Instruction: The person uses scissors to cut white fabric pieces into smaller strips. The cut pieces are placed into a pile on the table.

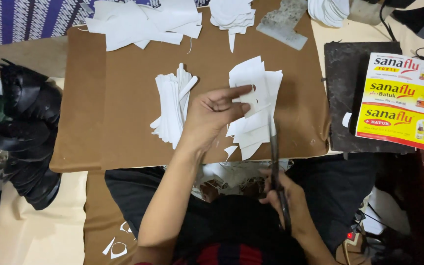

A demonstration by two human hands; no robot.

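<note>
The left hand (212,110) pinches a white paper piece (251,98) flat above the brown counter (123,132) — steadying it for the blades. The right hand (283,196) has its grip closed around the scissors (274,152), which point up into the paper.

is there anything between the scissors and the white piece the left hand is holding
Nothing visible. The scissors in the right hand run straight up to the white piece pinched by the left hand, over the brown board.
</note>
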